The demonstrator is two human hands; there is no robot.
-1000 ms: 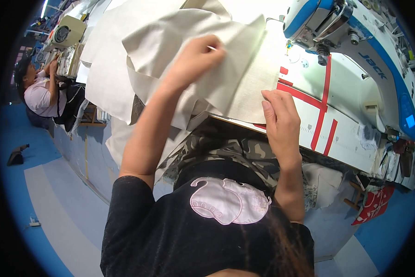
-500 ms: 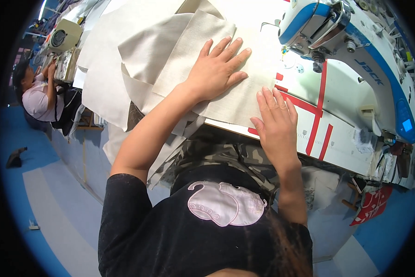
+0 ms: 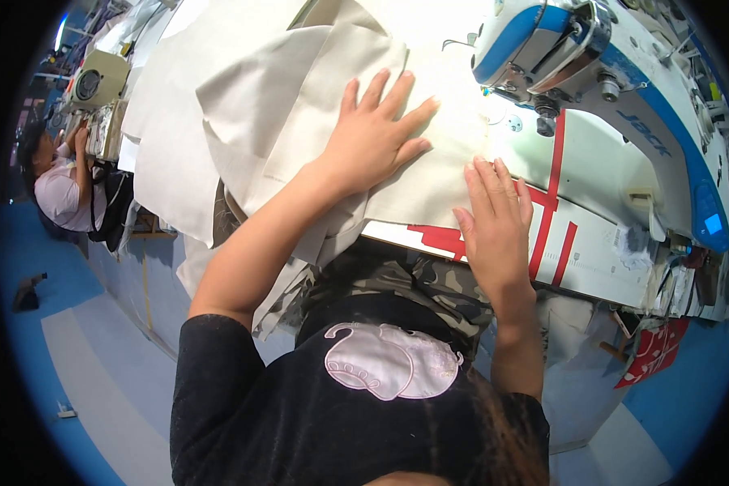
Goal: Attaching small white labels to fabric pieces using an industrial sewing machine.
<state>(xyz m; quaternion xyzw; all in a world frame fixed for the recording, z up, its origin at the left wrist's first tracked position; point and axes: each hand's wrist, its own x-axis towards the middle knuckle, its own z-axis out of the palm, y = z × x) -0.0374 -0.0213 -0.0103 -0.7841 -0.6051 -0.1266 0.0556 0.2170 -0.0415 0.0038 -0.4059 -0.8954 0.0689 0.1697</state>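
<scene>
A cream fabric piece (image 3: pixel 429 182) lies flat on the white sewing table (image 3: pixel 599 247), its right edge close to the needle area of a blue-and-white sewing machine (image 3: pixel 656 121). My left hand (image 3: pixel 375 138) presses on the cloth with fingers spread. At the fabric's right edge rests my right hand (image 3: pixel 495 219), palm down, its fingers stretched out and lying close together. More cream cloth (image 3: pixel 247 97) is folded and heaped left of my left hand, running off the table's near edge. The needle itself is too small to make out.
Red tape strips (image 3: pixel 555 162) mark the table. Cloth scraps and small items (image 3: pixel 680 279) crowd its right end. Another person (image 3: pixel 64 178) sits at a second machine (image 3: pixel 97 78) on the far left. A red patterned cloth (image 3: pixel 654 352) hangs at the lower right.
The fabric's right edge has moved toward the machine, with my right hand shifting slightly right and down beside it. More red tape shows at the near edge. The view has shifted a little.
</scene>
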